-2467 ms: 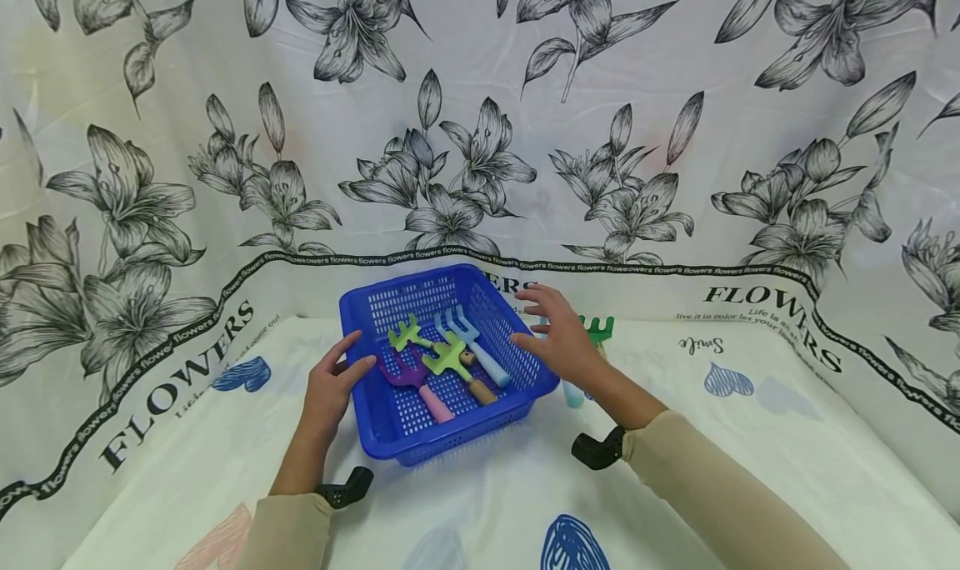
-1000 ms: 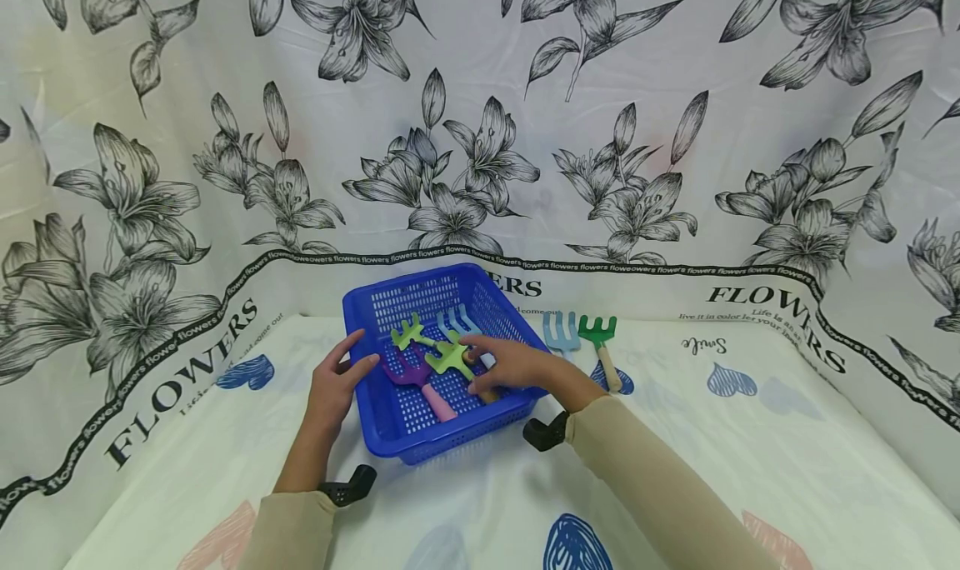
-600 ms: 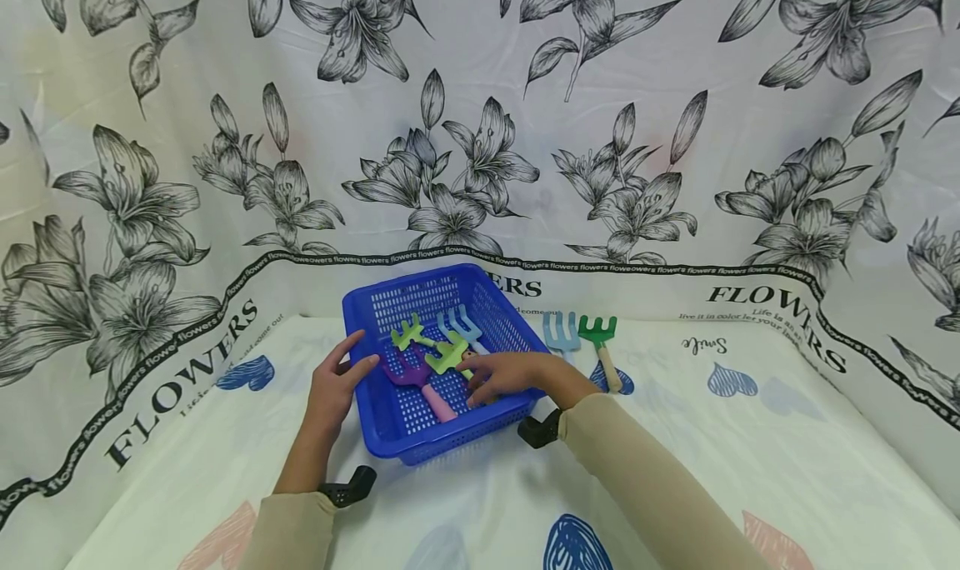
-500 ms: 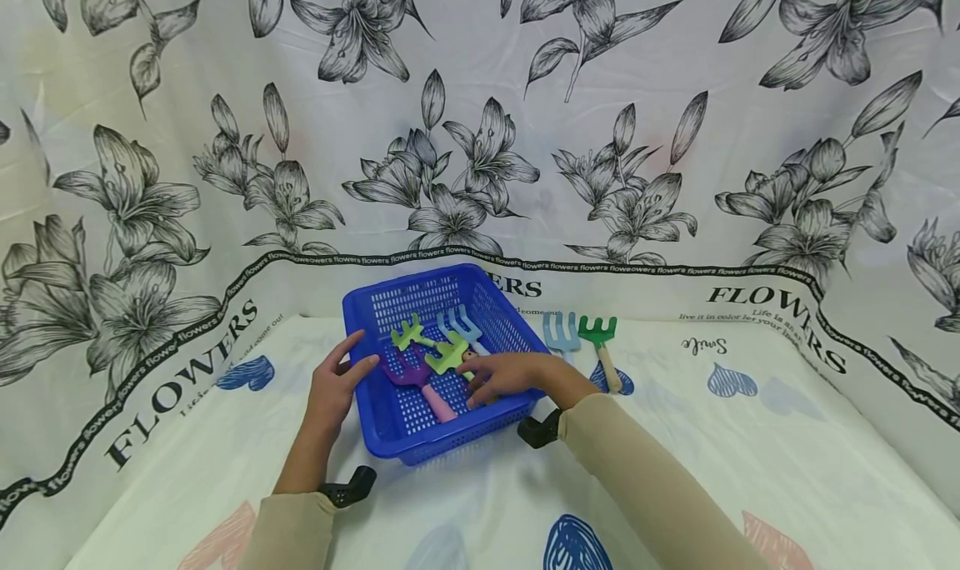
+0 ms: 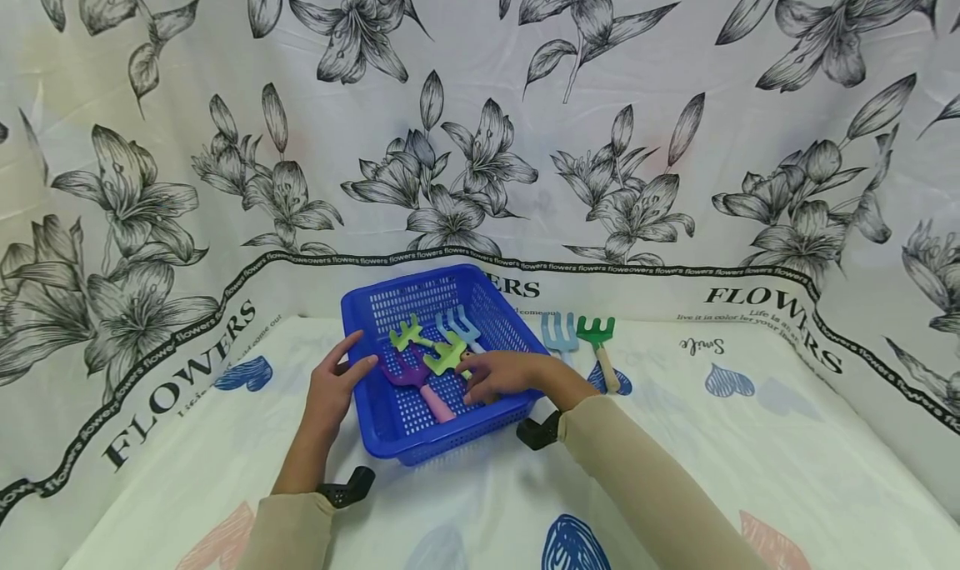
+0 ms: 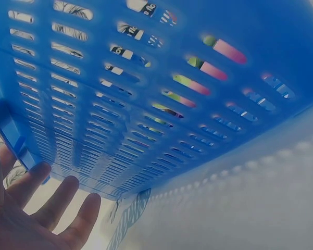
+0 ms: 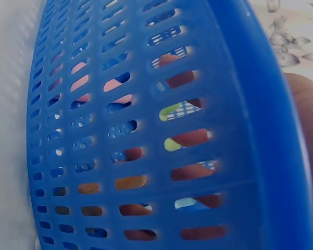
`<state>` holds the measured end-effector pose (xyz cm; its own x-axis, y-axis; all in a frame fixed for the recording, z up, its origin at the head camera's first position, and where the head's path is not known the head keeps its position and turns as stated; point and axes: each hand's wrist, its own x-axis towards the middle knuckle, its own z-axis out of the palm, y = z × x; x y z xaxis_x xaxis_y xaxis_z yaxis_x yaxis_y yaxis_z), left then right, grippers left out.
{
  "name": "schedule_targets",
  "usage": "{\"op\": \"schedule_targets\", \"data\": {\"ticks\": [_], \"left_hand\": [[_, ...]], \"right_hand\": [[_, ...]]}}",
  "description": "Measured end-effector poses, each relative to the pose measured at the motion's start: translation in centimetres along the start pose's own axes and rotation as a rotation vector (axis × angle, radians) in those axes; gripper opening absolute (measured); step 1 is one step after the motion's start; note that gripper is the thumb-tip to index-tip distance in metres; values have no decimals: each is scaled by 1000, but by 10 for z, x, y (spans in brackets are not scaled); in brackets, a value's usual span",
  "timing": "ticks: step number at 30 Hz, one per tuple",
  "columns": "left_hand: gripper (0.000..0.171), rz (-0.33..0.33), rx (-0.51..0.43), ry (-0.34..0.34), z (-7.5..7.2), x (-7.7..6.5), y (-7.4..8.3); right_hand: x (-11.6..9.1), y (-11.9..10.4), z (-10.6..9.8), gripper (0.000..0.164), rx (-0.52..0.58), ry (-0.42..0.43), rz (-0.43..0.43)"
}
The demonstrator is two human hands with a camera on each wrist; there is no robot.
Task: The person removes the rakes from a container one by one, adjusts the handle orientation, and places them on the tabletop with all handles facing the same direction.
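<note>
A blue plastic basket [image 5: 450, 445] with slotted walls holds several toy garden tools. Inside are a near green hand rake [image 5: 447, 355], a smaller green rake [image 5: 407, 333], a light-blue rake [image 5: 459, 324] and a purple tool with a pink handle [image 5: 437, 403]. My right hand [image 5: 504, 374] reaches over the basket's right side, its fingers curled round the near green rake's handle, mostly hidden beneath them. In the right wrist view, a wooden handle [image 7: 130, 182] shows through the slots. My left hand [image 5: 330, 387] rests against the basket's left rim, fingers spread and relaxed.
To the right of the basket, a second light-blue rake [image 5: 558, 332] and a dark-green rake [image 5: 596, 331] with a wooden handle lie on the white printed cloth [image 5: 660, 437]. A flower-patterned curtain [image 5: 540, 178] rises behind them.
From right of the basket, my right hand has moved left and down into it, onto the near green rake's handle, then held almost still. The left hand and basket have stayed put.
</note>
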<state>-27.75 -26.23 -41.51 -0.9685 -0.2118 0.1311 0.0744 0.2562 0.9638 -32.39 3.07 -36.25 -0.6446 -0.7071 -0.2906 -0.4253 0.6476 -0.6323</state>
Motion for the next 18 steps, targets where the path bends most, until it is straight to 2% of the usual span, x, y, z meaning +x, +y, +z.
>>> {"op": "schedule_targets", "data": {"ticks": [10, 18], "left_hand": [[68, 2, -2, 4, 0, 0, 0], [64, -6, 2, 3, 0, 0, 1]], "right_hand": [[0, 2, 0, 65, 42, 82, -47], [-4, 2, -1, 65, 37, 221, -111]]}}
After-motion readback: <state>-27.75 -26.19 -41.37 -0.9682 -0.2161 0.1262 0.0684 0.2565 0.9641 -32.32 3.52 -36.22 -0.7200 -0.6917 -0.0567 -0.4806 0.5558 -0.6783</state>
